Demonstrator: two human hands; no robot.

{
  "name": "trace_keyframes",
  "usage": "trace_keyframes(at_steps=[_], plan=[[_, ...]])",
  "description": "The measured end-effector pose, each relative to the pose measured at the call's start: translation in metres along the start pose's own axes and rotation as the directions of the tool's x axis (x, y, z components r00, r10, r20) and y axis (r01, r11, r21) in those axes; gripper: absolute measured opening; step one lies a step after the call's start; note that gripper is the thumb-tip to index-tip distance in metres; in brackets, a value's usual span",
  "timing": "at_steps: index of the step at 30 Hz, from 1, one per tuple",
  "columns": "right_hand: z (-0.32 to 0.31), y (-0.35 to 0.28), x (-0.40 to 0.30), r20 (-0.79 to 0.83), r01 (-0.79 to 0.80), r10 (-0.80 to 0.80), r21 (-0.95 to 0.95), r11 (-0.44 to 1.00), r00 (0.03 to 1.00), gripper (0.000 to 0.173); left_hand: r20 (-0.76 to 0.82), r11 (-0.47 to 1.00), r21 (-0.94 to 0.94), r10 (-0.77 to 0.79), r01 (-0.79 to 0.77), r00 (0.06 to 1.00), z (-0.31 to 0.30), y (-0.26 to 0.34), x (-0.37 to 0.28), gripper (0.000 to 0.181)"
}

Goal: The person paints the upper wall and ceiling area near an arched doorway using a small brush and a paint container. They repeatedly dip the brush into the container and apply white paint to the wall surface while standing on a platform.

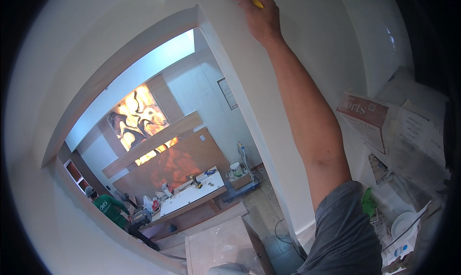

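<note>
High on the pale wall (pixel 306 34), my right hand (pixel 261 14) is closed around a small hand tool (pixel 257 3) with a yellow and black handle. The tool's dark end points left, close to the wall beside the upper corner of a wide opening. Its working end lies at the picture's top edge and is too unclear to name. My bare forearm reaches up from a grey sleeve at the lower right. My left hand cannot be made out.
Below lies a wooden cabinet or box top (pixel 219 244). Printed cartons (pixel 363 113) and a white round container (pixel 403 226) stand at right. Through the opening, a person in green (pixel 110 208) stands beside a workbench (pixel 192 192) with a drill (pixel 196 182); a blue wheeled dolly (pixel 239 192) is nearby.
</note>
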State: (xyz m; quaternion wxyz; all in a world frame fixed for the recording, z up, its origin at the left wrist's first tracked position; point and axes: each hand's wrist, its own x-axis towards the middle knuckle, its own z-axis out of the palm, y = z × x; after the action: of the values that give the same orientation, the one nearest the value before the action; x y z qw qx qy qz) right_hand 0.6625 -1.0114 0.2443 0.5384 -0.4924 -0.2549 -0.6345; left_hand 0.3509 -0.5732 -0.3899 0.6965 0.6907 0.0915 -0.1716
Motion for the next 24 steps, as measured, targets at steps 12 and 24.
trace_keyframes(at_steps=[12, 24], plan=[[0.008, -0.003, -0.003, 0.020, 0.073, -0.073, 0.022, 0.997, 0.997, 0.031, -0.020, 0.995, -0.083, -0.048, 0.047, 0.999, -0.008, -0.027, 0.011, 0.022], [0.023, 0.010, -0.009, 0.053, 0.088, -0.103, 0.231, 0.969, 0.993, 0.031, -0.021, 0.986, -0.164, -0.043, 0.039, 0.999, -0.003, -0.016, 0.004, 0.024]])
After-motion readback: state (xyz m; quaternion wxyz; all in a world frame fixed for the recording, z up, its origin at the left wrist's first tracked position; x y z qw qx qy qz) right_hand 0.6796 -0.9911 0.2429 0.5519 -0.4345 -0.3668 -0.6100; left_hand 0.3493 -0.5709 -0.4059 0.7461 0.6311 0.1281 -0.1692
